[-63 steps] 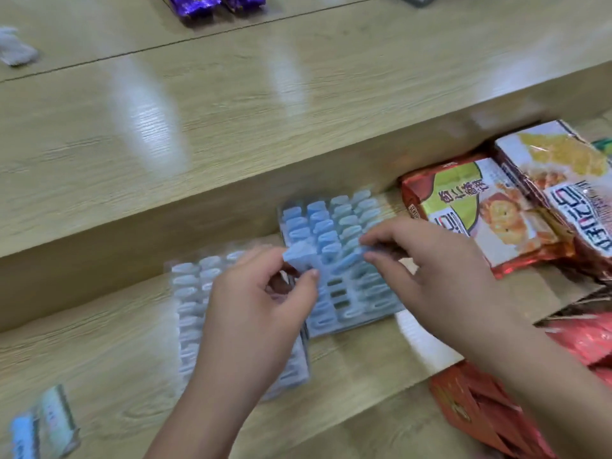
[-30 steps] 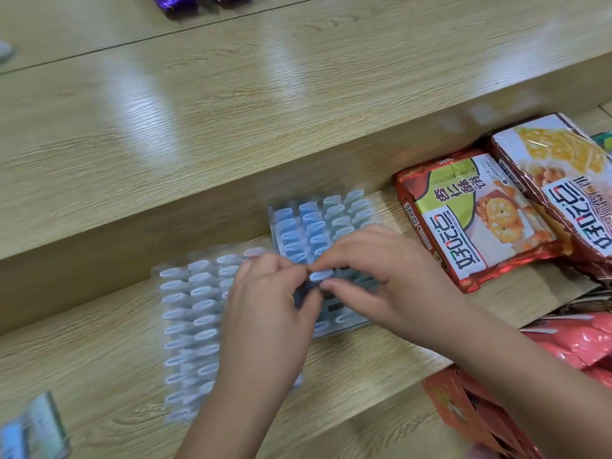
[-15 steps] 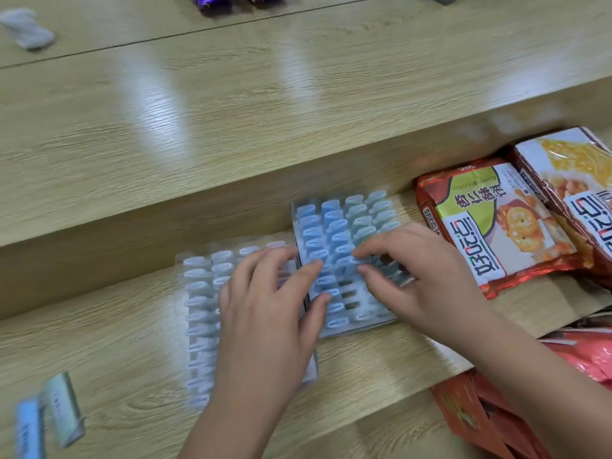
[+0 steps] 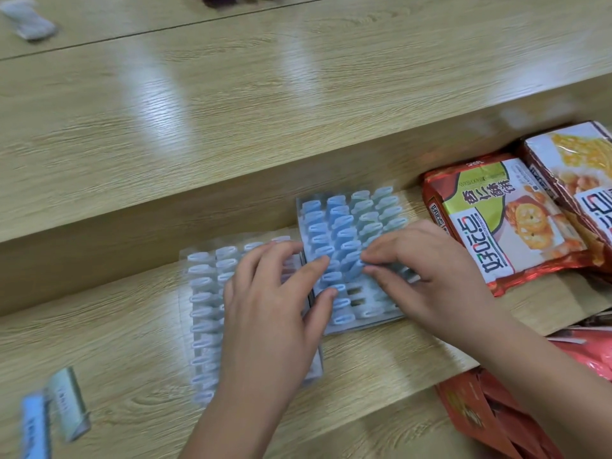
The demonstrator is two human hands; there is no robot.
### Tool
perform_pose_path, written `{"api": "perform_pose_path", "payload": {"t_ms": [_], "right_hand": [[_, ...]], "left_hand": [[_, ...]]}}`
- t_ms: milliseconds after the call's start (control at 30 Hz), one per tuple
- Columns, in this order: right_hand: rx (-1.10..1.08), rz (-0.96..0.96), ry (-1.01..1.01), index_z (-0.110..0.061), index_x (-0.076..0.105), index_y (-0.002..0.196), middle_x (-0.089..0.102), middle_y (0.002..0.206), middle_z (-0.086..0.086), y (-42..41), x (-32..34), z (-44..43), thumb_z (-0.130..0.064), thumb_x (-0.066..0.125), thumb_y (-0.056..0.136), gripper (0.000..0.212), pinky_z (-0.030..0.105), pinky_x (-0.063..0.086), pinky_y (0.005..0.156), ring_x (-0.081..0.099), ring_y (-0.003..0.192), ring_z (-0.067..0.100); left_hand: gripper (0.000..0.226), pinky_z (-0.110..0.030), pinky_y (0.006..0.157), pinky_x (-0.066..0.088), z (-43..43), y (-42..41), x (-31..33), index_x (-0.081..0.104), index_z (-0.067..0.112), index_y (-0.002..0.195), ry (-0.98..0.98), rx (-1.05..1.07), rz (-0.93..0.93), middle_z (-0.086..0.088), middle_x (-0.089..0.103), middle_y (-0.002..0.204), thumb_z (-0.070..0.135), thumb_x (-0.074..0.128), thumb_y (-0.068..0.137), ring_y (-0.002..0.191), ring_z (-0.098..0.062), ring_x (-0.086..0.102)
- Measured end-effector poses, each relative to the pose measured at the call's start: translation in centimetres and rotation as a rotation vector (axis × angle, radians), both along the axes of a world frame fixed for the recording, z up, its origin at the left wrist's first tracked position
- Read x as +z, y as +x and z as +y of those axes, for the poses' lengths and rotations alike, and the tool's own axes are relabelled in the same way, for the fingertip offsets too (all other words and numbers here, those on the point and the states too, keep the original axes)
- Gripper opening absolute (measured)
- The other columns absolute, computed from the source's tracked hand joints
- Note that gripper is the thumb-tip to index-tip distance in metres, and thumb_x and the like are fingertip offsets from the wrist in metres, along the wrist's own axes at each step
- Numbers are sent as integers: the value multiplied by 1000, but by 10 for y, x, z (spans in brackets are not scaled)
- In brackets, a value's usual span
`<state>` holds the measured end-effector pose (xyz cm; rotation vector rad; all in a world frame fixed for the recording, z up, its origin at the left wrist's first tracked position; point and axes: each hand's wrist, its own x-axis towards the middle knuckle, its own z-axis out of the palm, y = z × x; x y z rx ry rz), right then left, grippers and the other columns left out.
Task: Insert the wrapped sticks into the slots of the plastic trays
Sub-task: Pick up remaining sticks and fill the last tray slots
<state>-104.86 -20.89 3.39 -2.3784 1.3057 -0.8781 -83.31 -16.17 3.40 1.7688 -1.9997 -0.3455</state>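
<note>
While the left hand [image 4: 265, 313] lies flat on the stick-filled left clear plastic tray [image 4: 185, 326], the right hand [image 4: 427, 276] pinches a pale-blue wrapped stick [image 4: 353, 267] in the mostly filled right clear plastic tray [image 4: 364, 321].

The scene is lit brightly from above, white streaks of glare are laid across the glossy pale wood-grain tabletop [image 4: 231, 94], and a soft shadow is cast below its front edge. At the left margin the small grey crumpled wrapper [image 4: 29, 23] and the blue and white paper-wrapped packets [image 4: 53, 415] are smeared by motion blur, and the blue wrapped stick [image 4: 352, 268] pinched by the right hand [image 4: 437, 279] is softened. Board edges are bowed by the wide-angle lens.
</note>
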Motion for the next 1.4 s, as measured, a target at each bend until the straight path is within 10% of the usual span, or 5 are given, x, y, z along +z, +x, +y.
{"api": "perform_pose_path", "payload": {"t_ms": [233,500,967,1133,1400], "right_hand": [[60,350,-178,-19,75,99,67,99,-1,3,13,7,-27,67,93,13,40,51,63,59,89,25],[-60,142,-56,-14,76,103,70,104,1,42,33,25,-26,54,95,26,49,49,84,64,93,31],[203,476,363,-25,48,113,55,104,-5,325,7,104,-63,46,90,45,32,43,68,60,98,18],[87,524,329,-19,52,82,53,73,-1,342,-16,109,-53,73,67,42,25,25,46,58,60,20],[31,402,474,-26,49,107,56,107,-7,323,1,102,-38,51,97,15,29,34,68,55,98,17]], "left_hand": [[35,-45,97,41,0,0,-2,70,33,117,1,-4,-3,8,56,129,49,56,89,126,-22,44],[38,-43,105,41,21,25,26,62,24,127,30,-13,79,0,52,137,35,56,92,134,-21,43],[31,-33,81,44,147,242,-20,67,20,112,192,789,63,3,64,104,37,65,86,98,-23,58],[23,-38,71,47,123,238,-26,63,26,105,270,771,20,2,55,99,43,59,89,94,-22,52],[11,-39,69,50,117,232,-18,61,27,92,187,791,222,13,61,85,18,65,89,85,-17,60]]}}
